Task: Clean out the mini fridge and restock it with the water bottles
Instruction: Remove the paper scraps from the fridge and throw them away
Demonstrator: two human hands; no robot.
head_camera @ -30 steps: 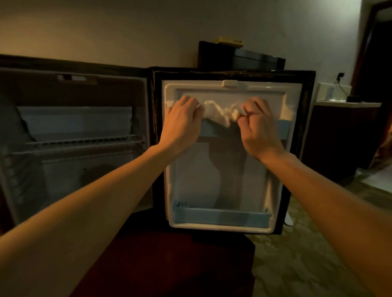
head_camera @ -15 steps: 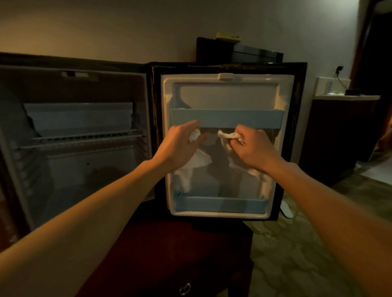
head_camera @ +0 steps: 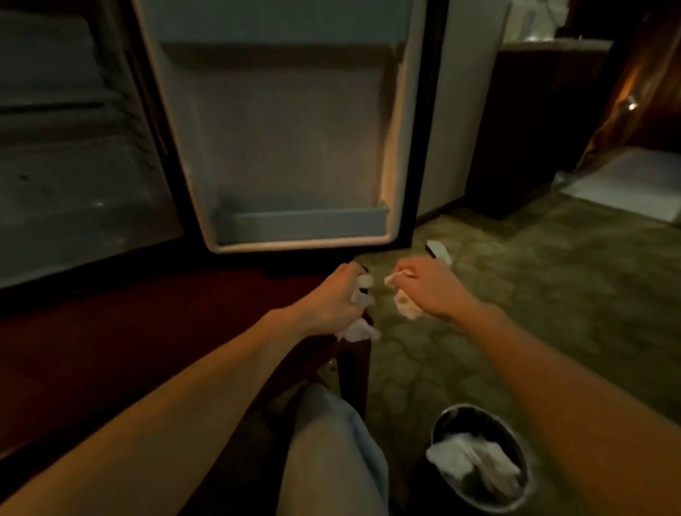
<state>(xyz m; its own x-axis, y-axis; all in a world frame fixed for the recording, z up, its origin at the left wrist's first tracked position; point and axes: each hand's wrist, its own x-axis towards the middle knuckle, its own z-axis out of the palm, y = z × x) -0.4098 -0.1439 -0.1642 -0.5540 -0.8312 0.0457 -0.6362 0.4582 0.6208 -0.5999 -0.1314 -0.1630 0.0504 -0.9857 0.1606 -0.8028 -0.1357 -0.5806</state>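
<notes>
The mini fridge door (head_camera: 290,136) stands open, its white inner liner bare, with a pale shelf rail (head_camera: 301,220) at the bottom. The fridge's interior (head_camera: 59,164) is at the left, dim and with nothing visible in it. Below the door's lower edge, my left hand (head_camera: 334,303) grips a crumpled white tissue (head_camera: 357,329). Just to its right, apart from it, my right hand (head_camera: 428,288) pinches another crumpled white tissue (head_camera: 405,304). No water bottles are in view.
The fridge sits on a dark red wooden cabinet (head_camera: 129,345). A round metal waste bin (head_camera: 482,458) holding used white tissues stands on the green patterned carpet (head_camera: 566,289) below my right arm. My knee in light trousers (head_camera: 332,454) is bottom centre. A dark cabinet (head_camera: 535,122) stands right.
Both hands dropped from the door's inner face to below its lower edge, each with tissue. My view tilted down, bringing the waste bin and my knee into sight.
</notes>
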